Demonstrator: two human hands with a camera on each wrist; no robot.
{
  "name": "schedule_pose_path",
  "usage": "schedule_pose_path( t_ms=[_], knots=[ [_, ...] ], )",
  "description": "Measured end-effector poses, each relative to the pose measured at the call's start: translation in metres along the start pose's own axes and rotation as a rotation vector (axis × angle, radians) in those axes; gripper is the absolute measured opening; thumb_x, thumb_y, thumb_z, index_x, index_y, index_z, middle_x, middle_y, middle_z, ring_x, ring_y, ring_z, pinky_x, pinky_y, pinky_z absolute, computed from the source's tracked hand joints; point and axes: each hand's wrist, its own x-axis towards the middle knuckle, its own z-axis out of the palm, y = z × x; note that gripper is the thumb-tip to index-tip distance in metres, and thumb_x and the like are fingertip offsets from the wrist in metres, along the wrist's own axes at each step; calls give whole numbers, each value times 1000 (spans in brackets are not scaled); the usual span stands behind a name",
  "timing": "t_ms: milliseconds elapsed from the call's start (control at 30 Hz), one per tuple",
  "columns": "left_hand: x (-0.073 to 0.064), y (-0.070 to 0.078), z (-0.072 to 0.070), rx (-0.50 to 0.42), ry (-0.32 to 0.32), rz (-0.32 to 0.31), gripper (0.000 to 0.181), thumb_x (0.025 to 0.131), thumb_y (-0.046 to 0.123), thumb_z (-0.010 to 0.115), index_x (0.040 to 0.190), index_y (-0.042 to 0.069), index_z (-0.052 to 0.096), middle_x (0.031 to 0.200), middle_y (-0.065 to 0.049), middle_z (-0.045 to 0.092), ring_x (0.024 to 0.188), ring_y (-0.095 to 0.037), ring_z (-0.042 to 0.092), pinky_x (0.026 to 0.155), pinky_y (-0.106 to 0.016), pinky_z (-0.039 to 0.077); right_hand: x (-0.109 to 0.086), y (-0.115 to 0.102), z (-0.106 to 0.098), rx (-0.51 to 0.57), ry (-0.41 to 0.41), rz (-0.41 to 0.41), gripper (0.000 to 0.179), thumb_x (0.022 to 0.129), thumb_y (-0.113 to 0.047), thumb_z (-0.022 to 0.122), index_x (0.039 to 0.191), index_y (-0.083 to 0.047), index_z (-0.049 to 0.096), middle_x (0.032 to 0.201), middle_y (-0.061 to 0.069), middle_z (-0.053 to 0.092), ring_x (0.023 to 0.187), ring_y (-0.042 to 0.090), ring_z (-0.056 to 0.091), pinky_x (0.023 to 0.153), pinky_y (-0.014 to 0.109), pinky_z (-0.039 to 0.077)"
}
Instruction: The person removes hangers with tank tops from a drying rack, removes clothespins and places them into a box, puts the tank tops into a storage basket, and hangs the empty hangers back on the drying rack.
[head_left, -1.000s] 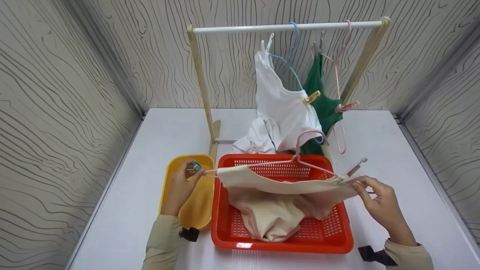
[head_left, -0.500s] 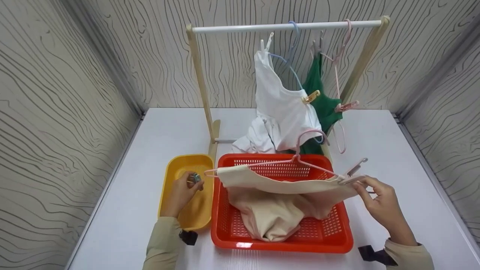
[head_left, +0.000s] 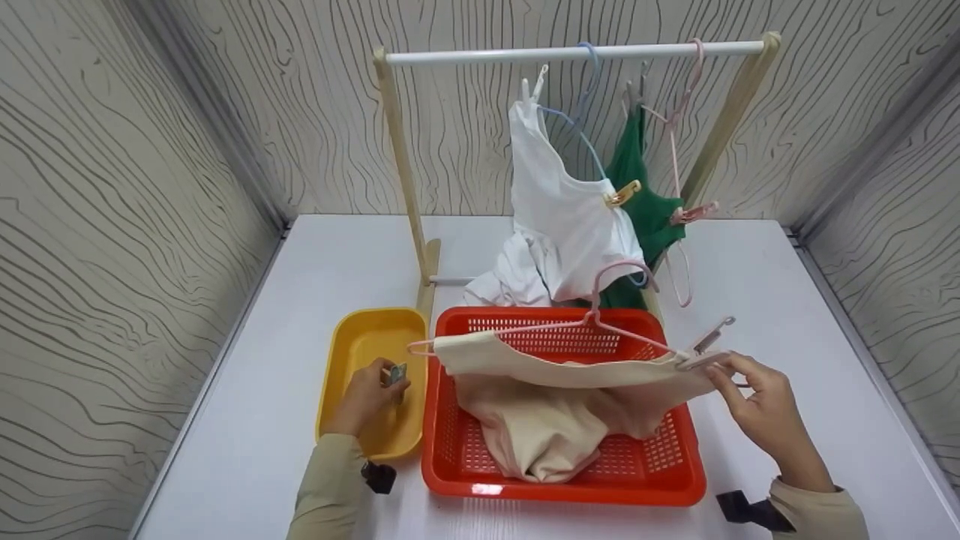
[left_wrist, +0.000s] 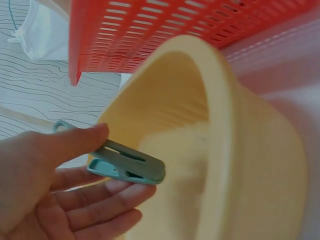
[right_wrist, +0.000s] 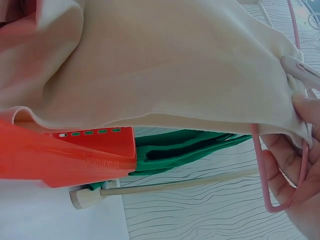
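My left hand (head_left: 366, 399) pinches a green clothespin (left_wrist: 131, 162) between thumb and fingers, above the yellow tray (head_left: 351, 337). A beige garment (head_left: 559, 409) hangs on a pink hanger (head_left: 546, 326) across the red basket (head_left: 562, 493), its lower part bunched inside. A pale clothespin (head_left: 703, 352) clips the garment's right shoulder to the hanger. At that shoulder my right hand (head_left: 769, 409) grips the cloth, and in the right wrist view the fingers lie behind the hanger's end loop (right_wrist: 264, 180). The hanger's left end sticks out bare past the garment's left shoulder.
A drying rack (head_left: 510, 56) stands behind the basket. From its bar hang a white garment (head_left: 559, 172) on a blue hanger and a green one (head_left: 649, 195) on a pink hanger, both with clothespins. Patterned walls (head_left: 105, 225) enclose the white table (head_left: 285, 322).
My left hand has let go of the hanger's left end and moved down over the yellow tray, still with the green clothespin. My right hand has stayed at the right shoulder.
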Motion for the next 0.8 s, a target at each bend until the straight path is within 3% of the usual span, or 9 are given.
schedule_pose_path(
  t_ms=[200,267,533,800],
  knots=[
    [-6,0,7,-12,-61,-142,23,91,28,66,109,16,58,98,-5,65,91,-20,60,82,-28,55,0,0,0,6,-6,-5,24,73,20,66,90,2,70,88,-33,61,81,-18,52,70,-3,43],
    [-6,0,9,8,-64,-159,21,91,29,66,106,16,59,98,-5,65,92,-20,59,82,-28,55,0,0,0,15,-7,-11,25,73,21,65,90,3,70,89,-33,61,81,-19,52,71,-4,43],
    [-2,-6,17,80,-59,-186,21,89,29,68,104,15,61,93,-4,65,87,-19,59,83,-30,55,-1,-1,0,17,-10,12,24,74,19,66,91,3,70,90,-35,60,81,-17,52,70,-3,43],
    [4,-11,19,204,-77,-109,24,90,21,67,106,4,61,86,-7,63,82,-19,55,80,-32,52,-1,1,0,24,-9,-16,26,73,21,65,90,3,70,91,-34,61,81,-17,53,74,-5,43]
  ],
)
